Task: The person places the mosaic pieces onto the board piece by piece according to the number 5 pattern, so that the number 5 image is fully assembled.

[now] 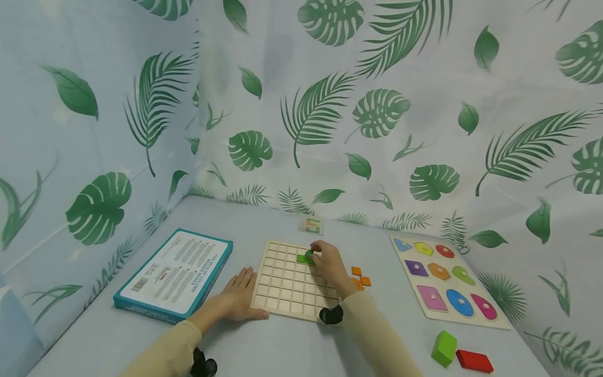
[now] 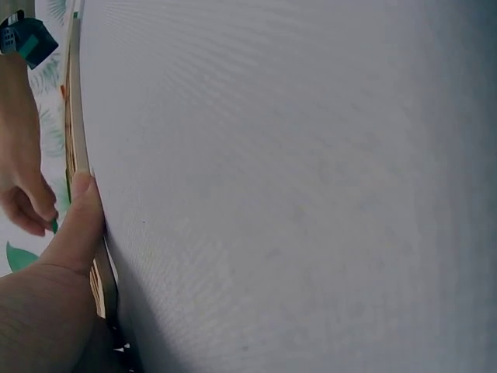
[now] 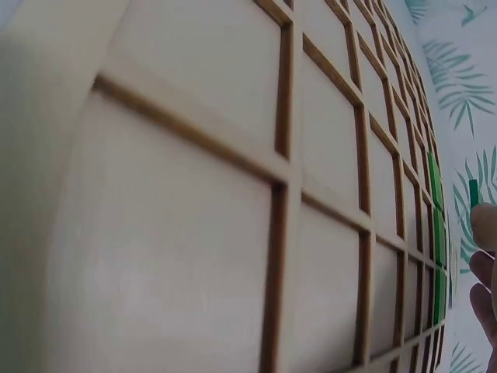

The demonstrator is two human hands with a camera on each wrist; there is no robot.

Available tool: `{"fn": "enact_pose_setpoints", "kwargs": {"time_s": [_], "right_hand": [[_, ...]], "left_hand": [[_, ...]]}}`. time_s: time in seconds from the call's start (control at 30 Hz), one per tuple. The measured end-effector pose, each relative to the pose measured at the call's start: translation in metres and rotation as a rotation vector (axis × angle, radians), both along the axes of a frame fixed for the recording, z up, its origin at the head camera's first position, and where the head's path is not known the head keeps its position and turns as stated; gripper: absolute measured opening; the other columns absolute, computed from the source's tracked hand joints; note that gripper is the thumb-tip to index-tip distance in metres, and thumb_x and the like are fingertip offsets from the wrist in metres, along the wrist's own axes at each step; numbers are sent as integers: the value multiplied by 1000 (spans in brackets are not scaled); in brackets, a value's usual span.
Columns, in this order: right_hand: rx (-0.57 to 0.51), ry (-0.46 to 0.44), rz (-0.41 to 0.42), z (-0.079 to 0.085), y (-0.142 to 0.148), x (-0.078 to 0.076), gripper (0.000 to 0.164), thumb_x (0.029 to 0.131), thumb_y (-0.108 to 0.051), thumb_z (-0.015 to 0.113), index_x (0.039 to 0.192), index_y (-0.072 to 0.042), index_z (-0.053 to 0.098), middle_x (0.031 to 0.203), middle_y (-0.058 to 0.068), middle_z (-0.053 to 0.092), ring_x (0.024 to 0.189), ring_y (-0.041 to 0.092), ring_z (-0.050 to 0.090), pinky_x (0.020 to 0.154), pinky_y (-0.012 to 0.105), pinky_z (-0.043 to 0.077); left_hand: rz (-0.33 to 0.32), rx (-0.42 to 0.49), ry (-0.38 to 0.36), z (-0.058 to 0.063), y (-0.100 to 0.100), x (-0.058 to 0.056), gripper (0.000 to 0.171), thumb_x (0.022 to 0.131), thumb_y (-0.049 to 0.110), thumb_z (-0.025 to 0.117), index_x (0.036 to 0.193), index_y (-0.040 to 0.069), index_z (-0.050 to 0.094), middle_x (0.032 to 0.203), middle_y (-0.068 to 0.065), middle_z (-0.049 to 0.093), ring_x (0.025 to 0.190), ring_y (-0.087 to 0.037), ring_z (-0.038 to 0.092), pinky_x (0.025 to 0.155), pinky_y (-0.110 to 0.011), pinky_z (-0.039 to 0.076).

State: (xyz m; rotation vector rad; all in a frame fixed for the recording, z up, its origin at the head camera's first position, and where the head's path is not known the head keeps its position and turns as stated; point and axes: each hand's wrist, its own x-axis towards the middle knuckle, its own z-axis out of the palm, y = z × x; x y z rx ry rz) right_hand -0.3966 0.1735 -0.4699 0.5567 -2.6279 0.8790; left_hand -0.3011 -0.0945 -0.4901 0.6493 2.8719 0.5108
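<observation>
A pale wooden grid board (image 1: 288, 285) lies flat on the table in the head view. My right hand (image 1: 330, 266) is above its upper right part and pinches a small green tile (image 3: 474, 193) between thumb and fingertips, just off the board. Green tiles (image 3: 439, 237) sit in a row of neighbouring cells below that hand. My left hand (image 1: 239, 296) rests flat on the table at the board's left edge. Its thumb (image 2: 74, 229) touches the board's side in the left wrist view.
Several orange tiles (image 1: 365, 281) lie right of the board. A patterned card (image 1: 311, 225) is behind it. A teal-edged box (image 1: 174, 272) lies left. To the right are a shape puzzle (image 1: 437, 314), a green block (image 1: 444, 348) and a red block (image 1: 475, 361).
</observation>
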Motion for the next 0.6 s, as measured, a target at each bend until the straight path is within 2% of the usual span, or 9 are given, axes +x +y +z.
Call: {"fn": "enact_pose_setpoints", "kwargs": {"time_s": [0.23,0.6], "right_hand": [[-22,-28,45,-3,-13,-3,27,88,-3,66,113,3,61,106,13,64,102,27,60,81,36,52],[-22,-27,71,-11,-28,-6,23,89,-2,64,111,2,62,104,15,64,95,27,63,74,31,53]], "left_hand": [[1,-25,5,-11,0,-6,113,78,72,55,145,-11,18,152,-30,8,140,-42,4,111,-53,10],[-4,-43,-1,-9,1,-7,113,78,74,53,146,-9,18,152,-28,8,141,-41,3,111,-53,10]]}}
